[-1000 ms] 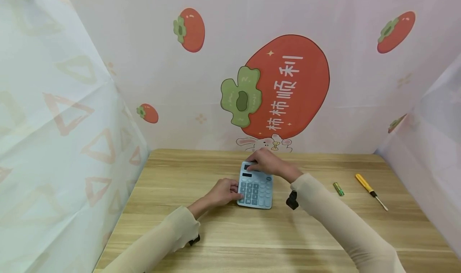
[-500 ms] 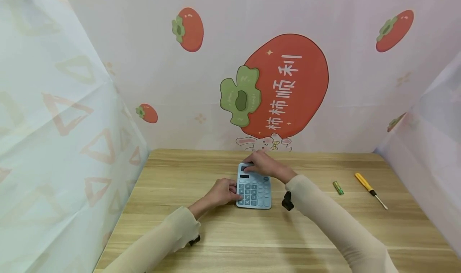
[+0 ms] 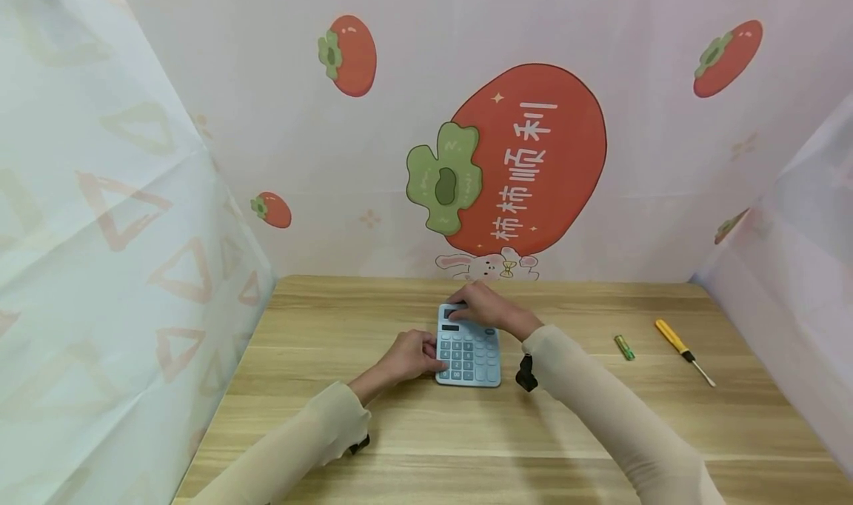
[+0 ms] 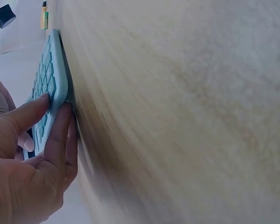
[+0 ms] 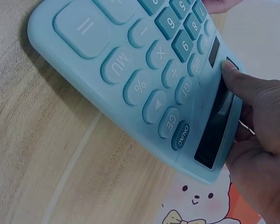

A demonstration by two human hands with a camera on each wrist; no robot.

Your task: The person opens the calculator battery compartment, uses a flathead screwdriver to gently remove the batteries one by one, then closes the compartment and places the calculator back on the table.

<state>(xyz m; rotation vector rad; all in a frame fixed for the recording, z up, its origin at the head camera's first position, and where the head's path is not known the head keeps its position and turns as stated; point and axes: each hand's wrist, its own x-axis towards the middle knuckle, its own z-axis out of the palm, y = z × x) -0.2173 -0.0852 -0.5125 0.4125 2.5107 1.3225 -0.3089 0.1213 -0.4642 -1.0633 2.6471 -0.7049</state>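
Note:
A light blue calculator (image 3: 469, 353) lies face up near the back middle of the table, its display end toward the wall. My left hand (image 3: 409, 355) pinches its left edge, thumb on the lower keys and fingers curled under the side; the left wrist view shows that thumb (image 4: 30, 112) on the keypad. At the top end, my right hand (image 3: 488, 306) holds the calculator with the thumb on the display area and the other fingers behind the far edge. In the right wrist view the right thumb (image 5: 242, 81) lies beside the dark display (image 5: 217, 128).
To the right on the wooden table (image 3: 400, 446) lie a green battery (image 3: 624, 347) and a screwdriver (image 3: 683, 351) with a yellow handle. A white sheet (image 3: 200, 83) printed with persimmons stands behind the table, and side sheets flank it.
The calculator has shifted slightly left and toward me at its top end, standing straighter now. My right hand has moved a little left with it; the left hand keeps its hold.

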